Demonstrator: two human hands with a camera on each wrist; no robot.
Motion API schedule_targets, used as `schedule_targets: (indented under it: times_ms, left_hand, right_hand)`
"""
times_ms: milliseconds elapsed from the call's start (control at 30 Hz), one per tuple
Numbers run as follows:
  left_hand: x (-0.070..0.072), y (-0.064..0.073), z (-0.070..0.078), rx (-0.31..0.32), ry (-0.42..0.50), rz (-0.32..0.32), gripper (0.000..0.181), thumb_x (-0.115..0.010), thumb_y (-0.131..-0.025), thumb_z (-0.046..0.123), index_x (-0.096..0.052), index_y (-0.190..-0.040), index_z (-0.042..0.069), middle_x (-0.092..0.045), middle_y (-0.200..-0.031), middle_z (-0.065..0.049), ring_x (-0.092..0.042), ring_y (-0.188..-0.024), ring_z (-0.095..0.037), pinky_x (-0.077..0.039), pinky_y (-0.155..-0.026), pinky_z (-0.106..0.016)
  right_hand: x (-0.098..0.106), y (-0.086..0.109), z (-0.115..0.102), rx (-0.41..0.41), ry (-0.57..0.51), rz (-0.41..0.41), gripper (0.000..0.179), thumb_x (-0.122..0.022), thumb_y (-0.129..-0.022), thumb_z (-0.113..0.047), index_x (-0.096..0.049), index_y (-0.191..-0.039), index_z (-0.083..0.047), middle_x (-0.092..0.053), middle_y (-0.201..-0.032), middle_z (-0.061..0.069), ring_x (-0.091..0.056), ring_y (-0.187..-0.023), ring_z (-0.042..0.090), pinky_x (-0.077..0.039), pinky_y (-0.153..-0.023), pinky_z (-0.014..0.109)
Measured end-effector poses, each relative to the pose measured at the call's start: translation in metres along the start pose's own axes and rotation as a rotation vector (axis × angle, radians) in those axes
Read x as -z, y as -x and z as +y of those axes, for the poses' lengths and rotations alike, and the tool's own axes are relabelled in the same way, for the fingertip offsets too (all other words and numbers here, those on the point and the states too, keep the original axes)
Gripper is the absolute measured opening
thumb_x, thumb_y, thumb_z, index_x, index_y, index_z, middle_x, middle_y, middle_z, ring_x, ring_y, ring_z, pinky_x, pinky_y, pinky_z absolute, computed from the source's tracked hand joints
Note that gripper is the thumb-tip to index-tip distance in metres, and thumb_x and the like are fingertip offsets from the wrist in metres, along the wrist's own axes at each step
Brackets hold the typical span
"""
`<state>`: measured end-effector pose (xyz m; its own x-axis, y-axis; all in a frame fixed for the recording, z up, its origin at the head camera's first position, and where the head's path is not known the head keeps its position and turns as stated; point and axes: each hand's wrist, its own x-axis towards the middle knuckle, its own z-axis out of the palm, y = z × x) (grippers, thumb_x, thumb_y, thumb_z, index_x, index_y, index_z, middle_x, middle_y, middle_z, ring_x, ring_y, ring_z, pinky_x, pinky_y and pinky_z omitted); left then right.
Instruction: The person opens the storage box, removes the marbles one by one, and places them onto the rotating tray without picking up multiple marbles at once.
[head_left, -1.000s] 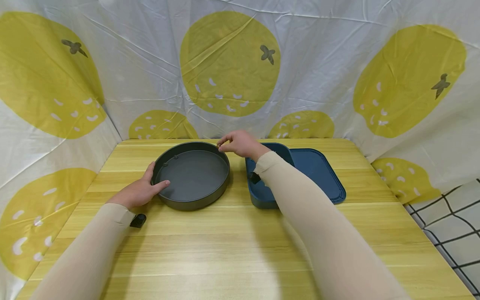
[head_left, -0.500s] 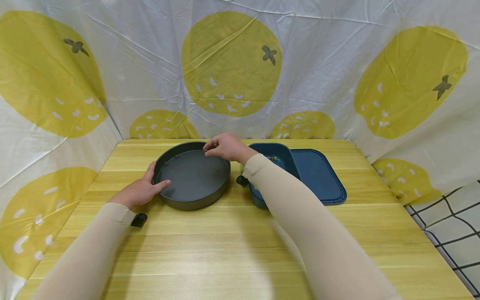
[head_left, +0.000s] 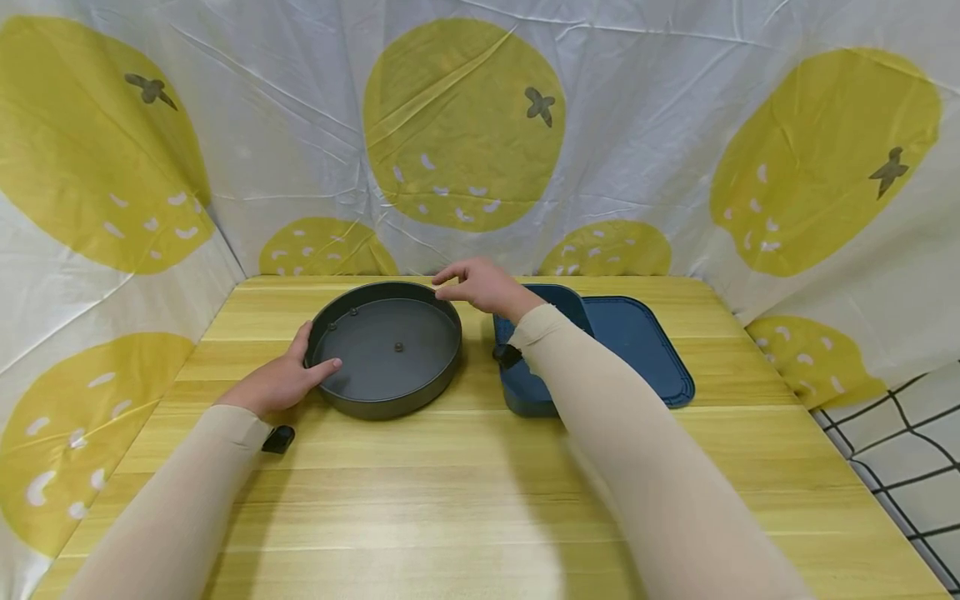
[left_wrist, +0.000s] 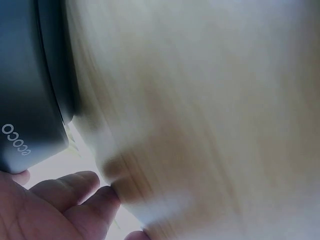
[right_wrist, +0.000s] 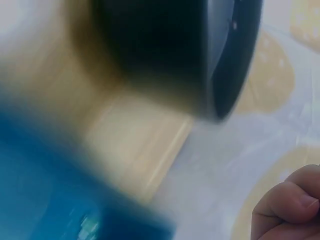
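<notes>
Thumb lying over the near-left rim and fingers along the outer wall, your left hand [head_left: 277, 382] grips a dark gray round pan [head_left: 384, 410] at the left of a wood-grain table [head_left: 420, 500]. Your right hand [head_left: 483, 287] hovers at the pan's rear-right rim, palm down, thumb and forefinger loosely bent and slightly parted, their grasp released. Whether a fingertip brushes the rim, you cannot tell. Beige sleeves cover both your forearms, the right one crossing in front of a blue container [head_left: 528, 400].

Inside the pan lie three small dark round pieces: one near the middle [head_left: 399, 347], two by the left-rear wall [head_left: 354, 312]. Lettering on the pan's side [left_wrist: 16, 140] reads "ecoco" from your left wrist. Something green and glinting [right_wrist: 89, 227], blurred, sits in the container.

White cloth [head_left: 637, 125] printed with yellow fruit hangs around the table; a black-lined grid [head_left: 903, 467] shows beyond the right edge. The pan stands near the rear edge, a strip of wood between it and the container. A flat blue tray [head_left: 637, 346] adjoins the container's right side. Wood stretches toward you between your forearms.
</notes>
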<state>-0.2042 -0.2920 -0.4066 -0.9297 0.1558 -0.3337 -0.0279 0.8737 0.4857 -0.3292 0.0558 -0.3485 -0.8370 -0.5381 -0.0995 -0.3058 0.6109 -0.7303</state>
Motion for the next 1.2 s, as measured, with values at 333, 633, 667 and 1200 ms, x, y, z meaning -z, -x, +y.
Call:
schedule_targets:
  times_ms: [333,633,667,1200]
  left_hand:
    - [0.0,0.0,-0.002,-0.001,0.011,0.001,0.11,-0.042,-0.104,0.071,0.027,-0.164,0.01,-0.015,-0.167,-0.042,-0.045,-0.141,-0.06,-0.041,-0.111,-0.069]
    - [-0.001,0.0,0.001,0.003,0.0,-0.002,0.11,-0.041,-0.105,0.07,0.027,-0.164,0.008,-0.017,-0.166,-0.043,-0.047,-0.14,-0.06,-0.042,-0.11,-0.069]
    - [-0.001,0.001,0.001,0.003,0.001,-0.001,0.109,-0.041,-0.105,0.07,0.027,-0.164,0.008,-0.017,-0.166,-0.043,-0.047,-0.14,-0.06,-0.042,-0.11,-0.069]
    - [-0.002,0.0,0.0,-0.005,0.009,0.006,0.109,-0.042,-0.105,0.069,0.026,-0.164,0.009,-0.014,-0.167,-0.042,-0.044,-0.142,-0.061,-0.041,-0.112,-0.069]
  right_hand:
    - [0.031,0.02,0.071,-0.15,-0.08,0.14,0.04,-0.066,-0.106,-0.031,-0.068,-0.143,-0.016,-0.051,-0.161,0.009,-0.049,-0.147,0.034,-0.044,-0.117,0.055]
    - [0.029,0.021,0.104,-0.209,0.099,0.1,0.037,-0.069,-0.104,-0.026,-0.071,-0.138,-0.013,-0.059,-0.153,0.014,-0.054,-0.142,0.036,-0.05,-0.112,0.052]
    - [0.029,0.021,0.106,-0.212,0.125,0.09,0.037,-0.069,-0.104,-0.026,-0.071,-0.139,-0.013,-0.06,-0.153,0.014,-0.055,-0.142,0.036,-0.05,-0.112,0.052]
    - [0.018,0.016,0.117,-0.237,0.294,0.031,0.035,-0.067,-0.105,-0.022,-0.072,-0.138,-0.012,-0.067,-0.146,0.011,-0.055,-0.142,0.034,-0.047,-0.116,0.048]
